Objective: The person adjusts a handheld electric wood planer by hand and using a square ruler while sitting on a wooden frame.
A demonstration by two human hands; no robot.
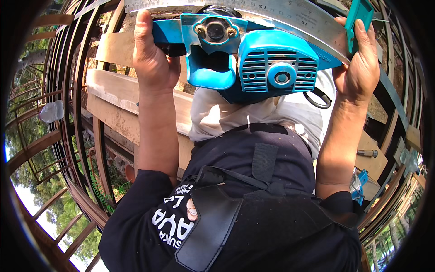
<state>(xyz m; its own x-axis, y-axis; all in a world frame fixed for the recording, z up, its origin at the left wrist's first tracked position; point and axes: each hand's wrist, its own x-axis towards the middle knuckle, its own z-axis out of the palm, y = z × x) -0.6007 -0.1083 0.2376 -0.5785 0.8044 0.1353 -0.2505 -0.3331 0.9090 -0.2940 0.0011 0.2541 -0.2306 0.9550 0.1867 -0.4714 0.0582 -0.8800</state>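
Observation:
A blue electric hand planer (278, 50) is held up in front of me at the top of the view. Its vent slots and a dark chip opening face me. Across its far edge lies the long steel blade (290, 16) of a try square, with a green handle (358, 22) at the right. My left hand (156, 59) grips the planer's left end, thumb pointing up beside the blade. At the other end, my right hand (358, 68) is closed around the planer's tip and the square's handle. Some fingers of both hands are hidden behind the planer.
Wooden planks (122, 90) lie to the left. A clear plastic bottle (52, 111) is near dark metal bars further left. On the right, a blue tool (358, 187) and a small cylindrical piece (367, 153) rest on boards. A black cord loop (321, 100) hangs below the planer.

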